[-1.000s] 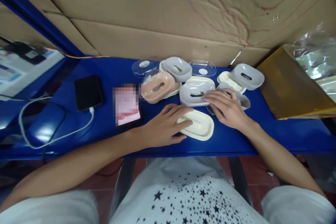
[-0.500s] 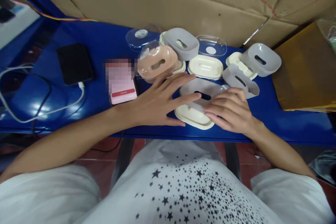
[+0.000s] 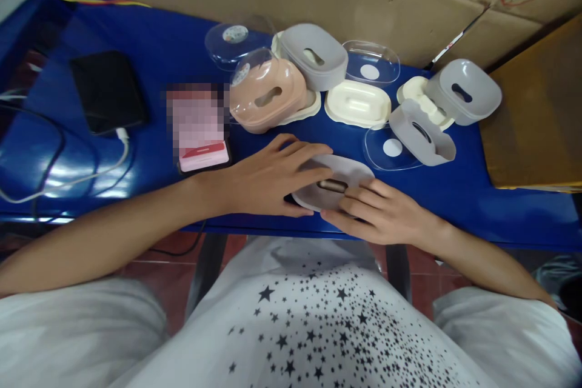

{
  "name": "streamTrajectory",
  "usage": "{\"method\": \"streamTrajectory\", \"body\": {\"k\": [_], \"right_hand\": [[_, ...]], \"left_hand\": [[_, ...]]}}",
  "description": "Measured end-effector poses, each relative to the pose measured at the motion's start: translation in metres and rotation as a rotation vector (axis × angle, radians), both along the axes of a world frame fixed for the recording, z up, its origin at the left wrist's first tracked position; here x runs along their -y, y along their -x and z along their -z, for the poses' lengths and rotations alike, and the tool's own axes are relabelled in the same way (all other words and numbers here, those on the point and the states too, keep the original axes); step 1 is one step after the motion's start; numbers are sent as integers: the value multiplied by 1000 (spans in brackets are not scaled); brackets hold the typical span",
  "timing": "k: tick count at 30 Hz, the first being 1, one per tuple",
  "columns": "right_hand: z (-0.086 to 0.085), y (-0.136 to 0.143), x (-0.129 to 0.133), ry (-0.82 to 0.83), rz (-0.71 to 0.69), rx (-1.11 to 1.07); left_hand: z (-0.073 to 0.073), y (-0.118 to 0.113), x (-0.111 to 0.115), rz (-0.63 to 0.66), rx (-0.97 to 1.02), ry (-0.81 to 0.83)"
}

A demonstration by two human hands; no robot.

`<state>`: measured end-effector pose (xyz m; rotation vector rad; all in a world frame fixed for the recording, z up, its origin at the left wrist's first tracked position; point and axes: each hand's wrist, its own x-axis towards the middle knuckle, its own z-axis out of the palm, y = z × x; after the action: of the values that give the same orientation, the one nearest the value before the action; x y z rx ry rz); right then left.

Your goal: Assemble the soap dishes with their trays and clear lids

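A grey oval shell (image 3: 352, 168) with a slot lies near the table's front edge, over where a cream base was; that base is hidden now. My left hand (image 3: 268, 179) rests on its left side, fingers spread. On its right side sits my right hand (image 3: 375, 209), its fingers curled on the rim and top. Beyond them stand a peach shell (image 3: 273, 97), a grey shell (image 3: 313, 54) and a cream base (image 3: 357, 103). To the right are a tilted grey shell (image 3: 422, 133) and another grey shell (image 3: 468, 91).
Clear lids (image 3: 375, 60) lie behind, and one (image 3: 392, 148) lies to the right. A phone (image 3: 204, 160) and a black device (image 3: 109, 91) with a white cable are at left. A cardboard box (image 3: 536, 109) stands at right.
The grey shell has come down toward me and now covers the cream base. My right hand moved left and down with it. The lid at right has come into view.
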<state>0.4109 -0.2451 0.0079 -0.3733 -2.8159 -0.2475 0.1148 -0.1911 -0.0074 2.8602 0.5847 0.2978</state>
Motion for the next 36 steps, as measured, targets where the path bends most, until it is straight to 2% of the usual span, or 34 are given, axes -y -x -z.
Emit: {"method": "streamTrajectory", "body": {"k": [5, 9, 13, 17, 21, 23, 26, 29, 32, 34, 36], "right_hand": [[6, -6, -7, 79, 26, -64], [0, -14, -15, 112, 87, -74], [-6, -21, -20, 134, 158, -35], [-3, -20, -21, 118, 169, 56], [-7, -26, -25, 153, 172, -4], [-13, -36, -27, 172, 267, -45], [-16, -51, -31, 164, 486, -13], [-12, -56, -36, 163, 554, 16], [-11, -51, -35, 213, 534, -229], [-14, -46, -29, 276, 515, -527], [-18, -41, -22, 433, 443, -830]], "left_hand": [[3, 3, -3, -63, 16, -3], [6, 3, -3, -80, 48, -15], [6, 2, -3, -26, 71, -37], [4, 2, -3, 4, 48, -20], [1, 3, -5, -4, 22, -40], [-1, 4, -5, -12, 24, -42], [-4, 7, -6, -6, 47, -16], [-6, 7, -6, 22, 67, -25], [-5, 5, -4, 20, 75, -85], [-3, 3, -3, -12, 100, -115], [0, 2, -2, -48, 143, -130]]}}
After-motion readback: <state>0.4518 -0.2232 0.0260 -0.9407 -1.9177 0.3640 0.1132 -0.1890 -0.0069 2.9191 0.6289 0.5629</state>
